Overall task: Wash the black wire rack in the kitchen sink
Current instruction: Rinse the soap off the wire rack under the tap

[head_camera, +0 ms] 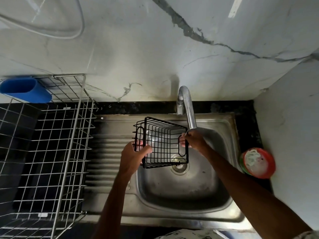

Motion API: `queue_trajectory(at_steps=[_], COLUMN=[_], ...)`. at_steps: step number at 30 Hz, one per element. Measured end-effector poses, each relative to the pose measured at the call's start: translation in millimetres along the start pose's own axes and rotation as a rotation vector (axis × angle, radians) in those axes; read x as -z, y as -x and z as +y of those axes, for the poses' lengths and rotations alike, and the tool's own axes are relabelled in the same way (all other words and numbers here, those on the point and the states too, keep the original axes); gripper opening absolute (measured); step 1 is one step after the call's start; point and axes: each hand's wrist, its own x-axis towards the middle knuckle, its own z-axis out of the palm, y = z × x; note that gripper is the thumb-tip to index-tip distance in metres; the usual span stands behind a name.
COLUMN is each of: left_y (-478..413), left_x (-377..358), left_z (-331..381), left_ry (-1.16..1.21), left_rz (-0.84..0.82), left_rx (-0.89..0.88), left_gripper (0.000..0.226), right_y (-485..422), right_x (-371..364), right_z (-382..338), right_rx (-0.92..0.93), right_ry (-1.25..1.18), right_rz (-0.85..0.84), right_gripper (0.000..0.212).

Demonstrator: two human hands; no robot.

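Observation:
The black wire rack is a small basket with looped handles, held tilted above the steel sink, just over the drain. My left hand grips its left end at the lower corner. My right hand holds the right handle loop, directly beneath the spout of the chrome tap. I cannot make out a stream of water from the tap.
A large silver wire dish rack with a blue plastic holder stands on the left counter, beside the ribbed drainboard. A red and green tub of soap with a scrubber sits right of the sink. A marble wall rises behind.

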Motion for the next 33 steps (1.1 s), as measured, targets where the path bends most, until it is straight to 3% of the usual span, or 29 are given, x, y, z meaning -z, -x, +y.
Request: queue_trajectory(at_steps=[2,5,7,10,14,18,22,26,29,33], left_y=[13,20,21,24,29,29,17,20,18,24], left_x=[0,-3,-6,-10,-12,-15,-17,-24,-28,-32], left_z=[12,16,16,14,16,9,-11,-9,-15,-15], left_ry=[0.012,0.102,0.121,0.138,0.093,0.034,0.017,0.060,0.077,0.146], left_rz=[0.037,0.125,0.202,0.281,0.253,0.137,0.048,0.073,0.100,0.132], left_rx=[-0.022,-0.031,-0.021,-0.010,-0.054,-0.062,-0.074,-0.102,-0.121,-0.108], left_gripper=[0.065,0.056,0.056,0.059,0.063,0.077,0.087,0.072,0.070,0.069], right_y=[-2,4,15,26,38,25,5,-13,-11,10], right_x=[-3,-8,-13,-12,-2,7,11,7,2,-1], right_z=[-14,-24,-18,10,34,18,-16,-24,1,35], right_rx=[0.050,0.092,0.119,0.104,0.016,0.112,0.127,0.088,0.091,0.127], right_ry=[0.041,-0.011,-0.071,0.053,0.066,0.218,0.011,-0.086,-0.108,-0.100], right_rz=[0.093,0.130,0.009,-0.038,-0.095,-0.042,0.062,0.157,0.129,0.133], right_gripper=[0.019,0.011,0.010,0.009,0.005,0.005,0.005,0.021,0.017,0.031])
